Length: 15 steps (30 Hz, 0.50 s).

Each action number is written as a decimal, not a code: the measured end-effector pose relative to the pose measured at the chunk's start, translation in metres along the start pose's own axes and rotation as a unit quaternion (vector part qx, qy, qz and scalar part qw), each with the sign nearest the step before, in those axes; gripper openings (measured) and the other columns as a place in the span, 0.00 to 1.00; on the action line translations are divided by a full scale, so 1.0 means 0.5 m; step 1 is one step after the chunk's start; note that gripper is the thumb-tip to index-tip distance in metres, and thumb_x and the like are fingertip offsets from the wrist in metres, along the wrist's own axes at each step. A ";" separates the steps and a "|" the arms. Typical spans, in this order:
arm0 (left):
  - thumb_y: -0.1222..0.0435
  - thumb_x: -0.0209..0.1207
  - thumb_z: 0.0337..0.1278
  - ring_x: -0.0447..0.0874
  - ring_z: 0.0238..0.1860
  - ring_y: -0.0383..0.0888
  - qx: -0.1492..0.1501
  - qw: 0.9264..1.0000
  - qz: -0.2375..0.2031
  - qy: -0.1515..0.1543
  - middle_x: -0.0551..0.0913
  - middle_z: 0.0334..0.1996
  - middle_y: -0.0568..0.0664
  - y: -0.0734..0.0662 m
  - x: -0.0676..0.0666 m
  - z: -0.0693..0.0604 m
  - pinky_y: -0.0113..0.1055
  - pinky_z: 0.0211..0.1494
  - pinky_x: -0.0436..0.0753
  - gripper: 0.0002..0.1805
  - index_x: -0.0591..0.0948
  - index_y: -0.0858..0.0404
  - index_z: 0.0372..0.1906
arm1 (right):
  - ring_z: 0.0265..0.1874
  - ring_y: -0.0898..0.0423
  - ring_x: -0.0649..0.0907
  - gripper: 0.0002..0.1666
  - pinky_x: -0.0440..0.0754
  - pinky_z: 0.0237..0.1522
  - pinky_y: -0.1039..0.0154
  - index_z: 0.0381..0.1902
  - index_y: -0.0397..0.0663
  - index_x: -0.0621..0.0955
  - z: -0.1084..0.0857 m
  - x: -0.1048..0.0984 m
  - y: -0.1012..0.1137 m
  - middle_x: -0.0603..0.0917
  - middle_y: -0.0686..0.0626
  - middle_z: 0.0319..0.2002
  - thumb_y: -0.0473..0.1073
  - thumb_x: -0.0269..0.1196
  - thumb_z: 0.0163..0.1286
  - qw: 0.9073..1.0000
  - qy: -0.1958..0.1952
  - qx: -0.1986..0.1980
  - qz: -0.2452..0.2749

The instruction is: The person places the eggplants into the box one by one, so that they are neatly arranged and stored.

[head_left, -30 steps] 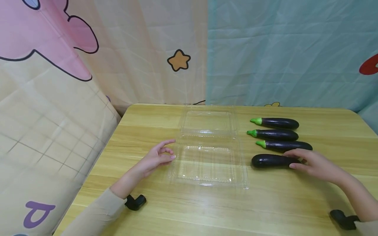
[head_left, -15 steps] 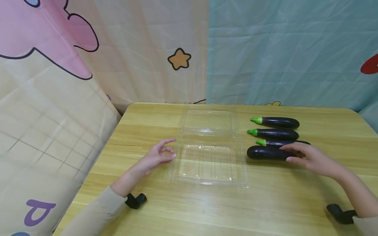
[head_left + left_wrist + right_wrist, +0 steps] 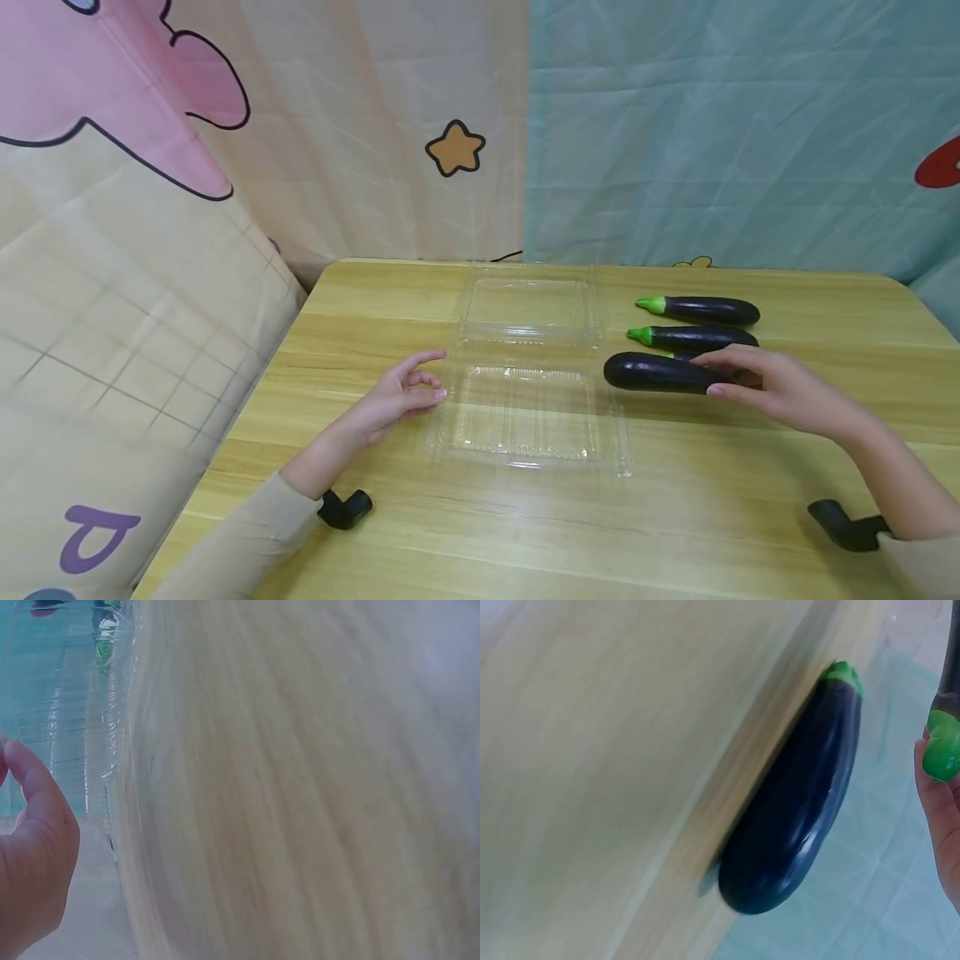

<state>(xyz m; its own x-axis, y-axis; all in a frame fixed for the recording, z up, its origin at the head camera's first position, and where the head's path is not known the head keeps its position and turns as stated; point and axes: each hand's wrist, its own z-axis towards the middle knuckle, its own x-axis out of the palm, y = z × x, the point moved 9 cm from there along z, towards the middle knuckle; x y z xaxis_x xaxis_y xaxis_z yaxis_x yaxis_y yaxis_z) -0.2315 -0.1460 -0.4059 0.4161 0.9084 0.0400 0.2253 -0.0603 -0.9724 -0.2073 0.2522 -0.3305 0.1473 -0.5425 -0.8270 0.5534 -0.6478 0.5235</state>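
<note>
My right hand (image 3: 783, 390) pinches an eggplant (image 3: 656, 372) near its stem end and holds it raised, its blunt end pointing left beside the clear plastic container (image 3: 525, 417). In the right wrist view the green stem (image 3: 942, 746) of the held eggplant shows at the fingers, and another eggplant (image 3: 795, 795) lies on the table. The container lies unfolded, its lid half (image 3: 529, 304) behind. At its left edge rests my left hand (image 3: 392, 402), fingers loosely bent, holding nothing; the left wrist view also shows that hand (image 3: 37, 847).
Two eggplants (image 3: 712, 311) (image 3: 705, 338) lie in parallel on the right of the wooden table (image 3: 480, 533), green stems to the left. Another is mostly hidden behind the held one. A patterned curtain (image 3: 360, 133) hangs behind the table's far edge.
My right hand has lifted the nearest eggplant and moved it left and away from me, partly covering the eggplant behind it. The left hand has stayed by the container.
</note>
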 end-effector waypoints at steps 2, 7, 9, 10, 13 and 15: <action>0.74 0.58 0.56 0.77 0.35 0.39 0.001 1.000 -0.002 0.000 0.73 0.36 0.47 0.001 -0.001 0.000 0.28 0.40 0.78 0.38 0.55 0.65 0.70 | 0.43 0.72 0.75 0.23 0.78 0.32 0.69 0.55 0.49 0.77 0.007 0.000 0.008 0.79 0.49 0.49 0.34 0.63 0.61 1.000 0.001 -0.004 -0.002; 0.74 0.58 0.56 0.77 0.36 0.40 0.002 1.000 -0.002 0.000 0.73 0.36 0.47 0.000 0.000 -0.002 0.29 0.41 0.79 0.37 0.56 0.65 0.70 | 0.40 0.70 0.77 0.21 0.78 0.31 0.68 0.54 0.46 0.77 0.027 0.000 0.028 0.80 0.50 0.47 0.35 0.63 0.62 1.000 0.000 -0.015 0.008; 0.74 0.58 0.56 0.77 0.36 0.40 0.001 1.000 -0.001 -0.001 0.73 0.36 0.47 0.000 0.000 -0.003 0.29 0.41 0.78 0.37 0.56 0.64 0.70 | 0.34 0.68 0.77 0.20 0.77 0.29 0.68 0.53 0.45 0.77 0.037 0.003 0.036 0.80 0.50 0.46 0.35 0.63 0.62 1.000 0.003 -0.020 0.019; 0.74 0.58 0.56 0.77 0.36 0.40 0.000 1.000 -0.001 -0.001 0.73 0.36 0.47 0.001 0.000 -0.003 0.29 0.41 0.78 0.37 0.56 0.64 0.70 | 0.33 0.67 0.77 0.19 0.77 0.28 0.68 0.53 0.44 0.77 0.043 0.006 0.040 0.80 0.50 0.45 0.35 0.63 0.63 1.000 0.006 -0.021 0.023; 0.74 0.57 0.56 0.77 0.36 0.41 -0.001 1.000 -0.003 -0.002 0.73 0.36 0.47 0.001 0.000 -0.004 0.29 0.41 0.78 0.37 0.56 0.63 0.70 | 0.31 0.66 0.77 0.19 0.77 0.29 0.69 0.53 0.44 0.78 0.061 0.014 0.052 0.81 0.50 0.46 0.36 0.63 0.63 0.999 0.010 -0.025 0.025; 0.74 0.57 0.56 0.77 0.37 0.41 -0.003 1.000 -0.005 -0.004 0.73 0.35 0.47 0.002 0.000 -0.004 0.29 0.41 0.78 0.37 0.57 0.62 0.70 | 0.33 0.66 0.77 0.19 0.78 0.30 0.68 0.52 0.45 0.78 0.073 0.018 0.062 0.81 0.50 0.46 0.37 0.63 0.62 0.999 0.009 -0.028 0.018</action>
<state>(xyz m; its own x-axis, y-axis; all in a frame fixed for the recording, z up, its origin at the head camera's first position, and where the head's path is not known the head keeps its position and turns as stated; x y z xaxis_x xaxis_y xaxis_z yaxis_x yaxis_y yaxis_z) -0.2296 -0.1472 -0.4062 0.4070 0.9122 0.0480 0.2339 -0.0533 -0.9708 -0.2187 0.2079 -0.3144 0.1821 -0.5555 -0.8113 0.5924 -0.5966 0.5414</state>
